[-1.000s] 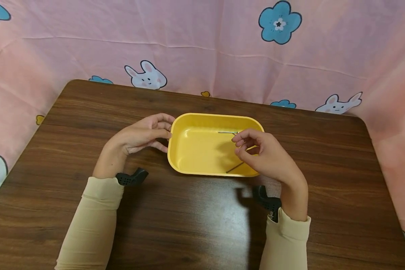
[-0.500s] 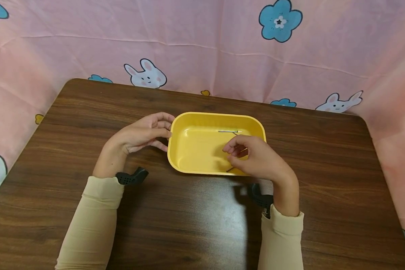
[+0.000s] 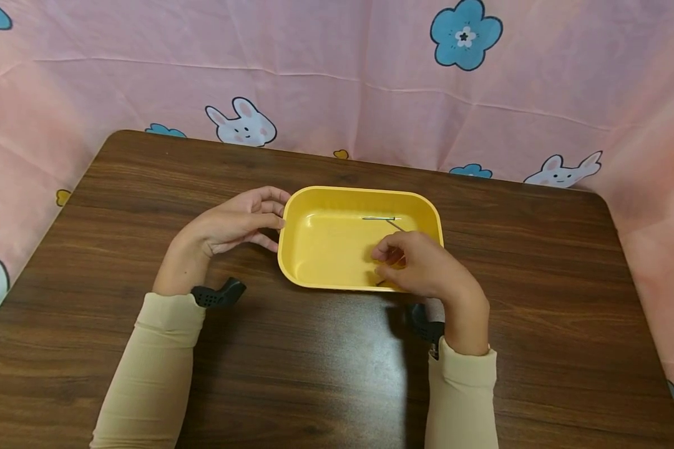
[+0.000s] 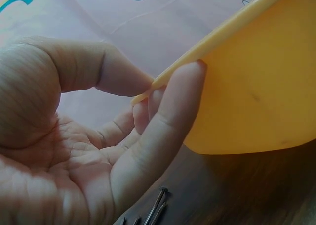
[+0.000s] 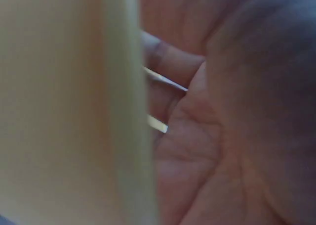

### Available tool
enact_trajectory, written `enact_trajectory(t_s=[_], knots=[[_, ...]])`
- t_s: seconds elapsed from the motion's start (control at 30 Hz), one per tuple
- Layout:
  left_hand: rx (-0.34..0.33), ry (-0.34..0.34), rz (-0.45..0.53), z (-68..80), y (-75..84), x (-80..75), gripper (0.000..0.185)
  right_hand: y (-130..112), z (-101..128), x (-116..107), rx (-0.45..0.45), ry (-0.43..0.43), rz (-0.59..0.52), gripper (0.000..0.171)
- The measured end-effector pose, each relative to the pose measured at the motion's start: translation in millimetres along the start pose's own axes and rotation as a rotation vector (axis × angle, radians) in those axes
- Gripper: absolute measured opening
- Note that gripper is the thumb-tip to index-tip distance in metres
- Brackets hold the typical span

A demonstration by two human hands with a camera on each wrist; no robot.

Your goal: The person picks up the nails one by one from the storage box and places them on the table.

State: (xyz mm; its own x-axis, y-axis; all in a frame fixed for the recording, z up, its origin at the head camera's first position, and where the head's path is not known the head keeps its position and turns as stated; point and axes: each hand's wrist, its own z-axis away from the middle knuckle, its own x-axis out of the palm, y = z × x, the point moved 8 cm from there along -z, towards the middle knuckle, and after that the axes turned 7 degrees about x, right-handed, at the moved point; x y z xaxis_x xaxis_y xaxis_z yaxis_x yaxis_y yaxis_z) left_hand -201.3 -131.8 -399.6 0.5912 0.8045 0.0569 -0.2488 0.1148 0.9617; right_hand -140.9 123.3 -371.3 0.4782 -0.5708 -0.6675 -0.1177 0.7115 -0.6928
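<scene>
A yellow plastic bin [image 3: 337,288] sits on the table with a few nails inside. My left hand [image 3: 241,221] pinches its left rim, thumb on one side and fingers on the other, as the left wrist view shows. My right hand [image 3: 418,262] reaches down into the bin's right part, fingers bent, with a gap between thumb and forefinger. One nail [image 3: 379,218] lies by the far wall. A second nail [image 3: 394,225] slants out from behind the right hand. Below the thumb, the end of a third nail [image 3: 380,282] shows; the rest is hidden.
Several more nails [image 4: 157,205] lie on the dark wooden table [image 3: 314,374] under the left hand. A pink patterned cloth [image 3: 326,62] hangs behind the table's far edge. The bin's wall [image 5: 123,106] fills much of the right wrist view.
My right hand has moved left and a little lower into the bin, uncovering the slanted nail and covering more of the near one. The left hand stays at the rim.
</scene>
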Motion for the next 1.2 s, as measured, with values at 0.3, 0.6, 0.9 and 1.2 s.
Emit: enact_trajectory(t_s=[0.3,0.6,0.9,1.2], knots=[[0.000,0.001,-0.008,0.6,1.6,-1.0,0.053,0,-4,4,0.033,0.007,0.073,0.015],[-0.013,0.015,0.001,2.7,0.3,-1.5,0.053,3,-10,9,0.109,0.005,0.124,0.015],[-0.013,0.010,0.011,0.6,-0.7,-1.2,0.054,12,-13,12,0.244,-0.001,0.146,0.020],[-0.007,0.000,0.009,-1.0,0.0,0.6,0.051,17,-13,10,0.330,0.006,0.171,0.025]])
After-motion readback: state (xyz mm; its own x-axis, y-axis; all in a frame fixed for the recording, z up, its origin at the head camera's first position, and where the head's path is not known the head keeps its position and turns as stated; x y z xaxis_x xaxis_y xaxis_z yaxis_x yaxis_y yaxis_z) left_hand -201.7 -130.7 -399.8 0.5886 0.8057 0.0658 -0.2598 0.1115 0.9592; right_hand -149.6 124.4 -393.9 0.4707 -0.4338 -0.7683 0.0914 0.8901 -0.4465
